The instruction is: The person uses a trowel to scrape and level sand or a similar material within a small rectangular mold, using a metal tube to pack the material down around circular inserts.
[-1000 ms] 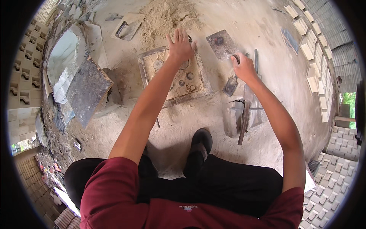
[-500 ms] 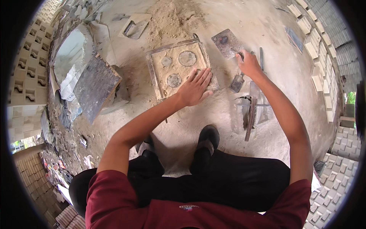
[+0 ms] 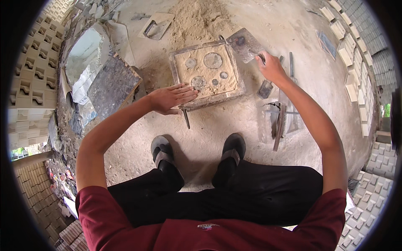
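A square mould frame (image 3: 213,101) filled with levelled, pale sand (image 3: 204,62) lies on the ground in front of me. Several round grey discs of different sizes show in the sand, the largest disc (image 3: 212,60) towards the back. My left hand (image 3: 173,98) lies flat over the frame's near left corner, fingers stretched out with their tips on the sand by a medium disc (image 3: 198,81). My right hand (image 3: 271,68) is closed round the handle of a square metal trowel (image 3: 248,47). The trowel's plate, with a dark patch on it, reaches the frame's far right corner.
Behind the frame rises a sand heap (image 3: 201,19), with a handled float (image 3: 155,26) left of it. A dark board (image 3: 113,85) leans at the left. Right of the frame lie a small dark block (image 3: 265,89) and a rusty bar (image 3: 279,127). Pale blocks (image 3: 349,50) line the right.
My left hand has moved from the sand's near right part to the near left corner, uncovering two small discs. The trowel in my right hand has shifted left, towards the frame.
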Available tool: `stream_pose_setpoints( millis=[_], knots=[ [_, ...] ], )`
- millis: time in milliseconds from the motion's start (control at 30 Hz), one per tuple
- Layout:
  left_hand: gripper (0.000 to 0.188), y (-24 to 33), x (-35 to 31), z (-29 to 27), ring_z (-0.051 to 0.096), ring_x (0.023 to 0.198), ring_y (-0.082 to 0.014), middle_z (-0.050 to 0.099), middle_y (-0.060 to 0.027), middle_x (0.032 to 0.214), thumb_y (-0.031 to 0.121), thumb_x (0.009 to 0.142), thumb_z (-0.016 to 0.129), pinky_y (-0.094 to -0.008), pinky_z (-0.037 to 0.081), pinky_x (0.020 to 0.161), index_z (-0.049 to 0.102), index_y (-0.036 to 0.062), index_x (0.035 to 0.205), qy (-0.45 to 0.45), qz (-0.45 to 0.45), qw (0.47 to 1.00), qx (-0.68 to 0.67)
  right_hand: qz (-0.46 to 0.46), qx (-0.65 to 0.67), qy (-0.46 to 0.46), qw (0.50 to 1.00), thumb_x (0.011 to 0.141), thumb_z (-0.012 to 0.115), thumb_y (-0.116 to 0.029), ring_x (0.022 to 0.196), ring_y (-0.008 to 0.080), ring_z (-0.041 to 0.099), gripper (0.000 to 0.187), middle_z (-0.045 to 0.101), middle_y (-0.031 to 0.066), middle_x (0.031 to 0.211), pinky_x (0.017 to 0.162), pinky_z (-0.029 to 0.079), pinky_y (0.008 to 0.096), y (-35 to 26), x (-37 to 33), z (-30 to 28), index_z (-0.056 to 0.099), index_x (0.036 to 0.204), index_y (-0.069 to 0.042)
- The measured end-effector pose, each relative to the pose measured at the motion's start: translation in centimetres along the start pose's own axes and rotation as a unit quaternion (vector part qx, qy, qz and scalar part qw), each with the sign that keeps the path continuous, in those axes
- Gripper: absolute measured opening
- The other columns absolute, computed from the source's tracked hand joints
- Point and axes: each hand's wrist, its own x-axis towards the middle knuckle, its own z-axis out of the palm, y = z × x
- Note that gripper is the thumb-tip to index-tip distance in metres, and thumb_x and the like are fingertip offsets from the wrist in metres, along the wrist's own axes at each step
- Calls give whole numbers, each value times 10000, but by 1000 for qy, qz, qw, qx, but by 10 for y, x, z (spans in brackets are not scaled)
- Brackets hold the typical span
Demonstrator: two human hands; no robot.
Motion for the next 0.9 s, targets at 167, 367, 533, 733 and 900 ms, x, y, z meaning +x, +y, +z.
stream_pose_setpoints(
  millis=[167,367,533,733,900],
  knots=[
    [714,-9,4,9,186,1465,-265,199,-111,1584,534,995,244,-432,91,1217,172,57,1522,65,24,997,-33,8,3,-15,1000,942,544,-269,861,471,616,328,650,284,858,770,469,511,-7,-2,-2,570,1057,38],
    [670,2,47,-2,209,1458,-268,230,-122,1573,489,1018,196,-452,71,1214,186,43,1517,98,33,994,-37,27,8,-17,999,939,553,-259,871,465,616,318,648,285,860,762,466,510,-7,-9,-7,577,1063,33],
    [629,7,74,-6,211,1459,-247,208,-100,1584,444,1024,178,-472,21,1212,174,65,1526,131,18,991,10,21,19,9,1000,929,570,-265,874,458,618,328,650,278,855,754,472,492,5,-7,-1,596,1054,37],
    [628,-25,97,-25,138,1479,-230,147,-90,1603,449,1021,189,-497,-44,1194,160,85,1532,137,-14,989,50,219,160,27,962,900,612,-292,705,289,678,333,683,176,777,657,504,390,28,21,8,649,957,34],
    [700,-94,130,-7,135,1479,-246,168,-99,1598,535,999,228,-491,23,1198,190,76,1527,297,-422,856,23,261,236,-49,935,891,653,-220,548,106,556,287,640,67,752,479,445,286,30,64,39,615,997,44]
  ],
)
